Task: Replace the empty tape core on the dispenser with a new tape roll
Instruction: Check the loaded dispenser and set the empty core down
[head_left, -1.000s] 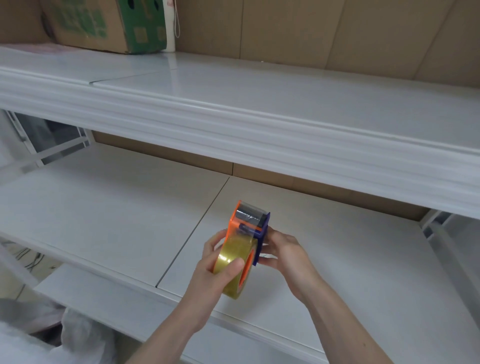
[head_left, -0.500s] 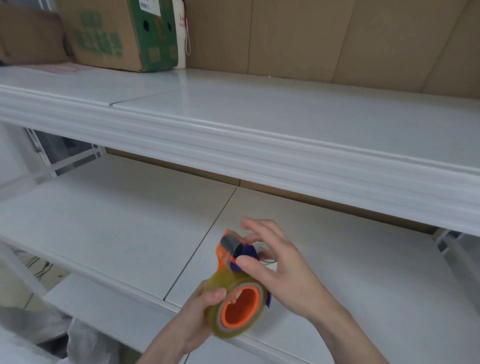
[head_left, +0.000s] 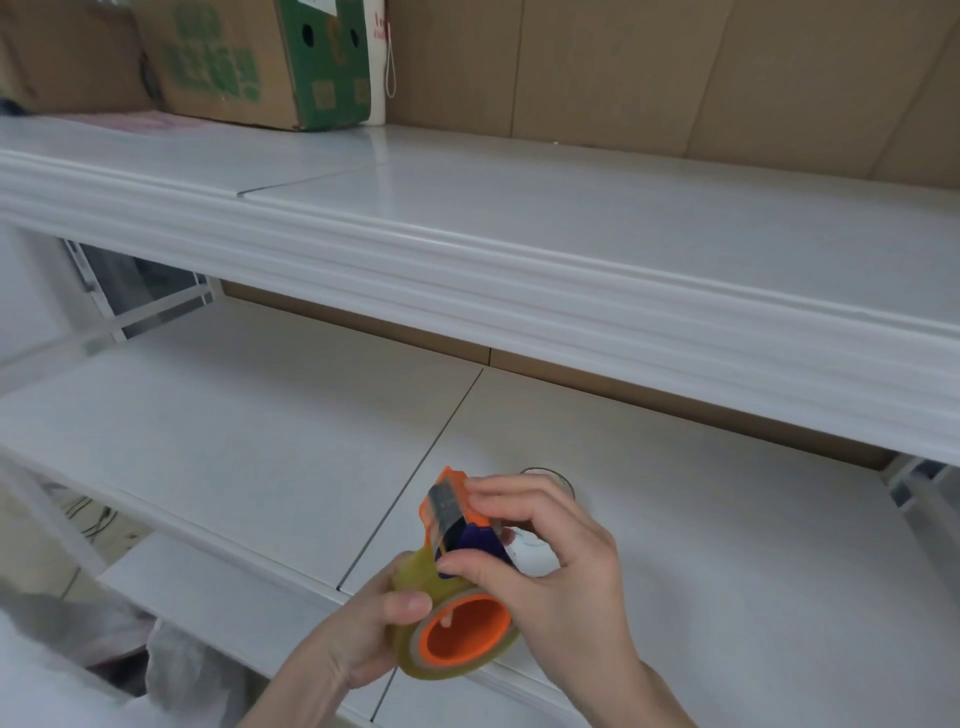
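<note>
Threading the tape's free end through the cutter head looked to be the step in hand, and doing it well would have called for keeping the strip flat and square to the slot while the roll was kept from spinning.

In the head view, the left hand (head_left: 358, 644) curled around the near left side of the new tape roll (head_left: 457, 670), its thumb pressed on the roll's rim, steadying it. The roll was already seated on the orange hub of the dispenser (head_left: 462, 631), held low in the scene above the near edge of the lower shelf (head_left: 260, 436). The right hand (head_left: 561, 566) came in from the right, thumb and forefinger pinching the dispenser's head (head_left: 449, 512), just beyond the roll. A round clear object, possibly the empty core (head_left: 545, 525), lay on the shelf behind the right hand, mostly hidden. A cardboard box (head_left: 249, 62) sat far left on the upper shelf (head_left: 571, 223).
</note>
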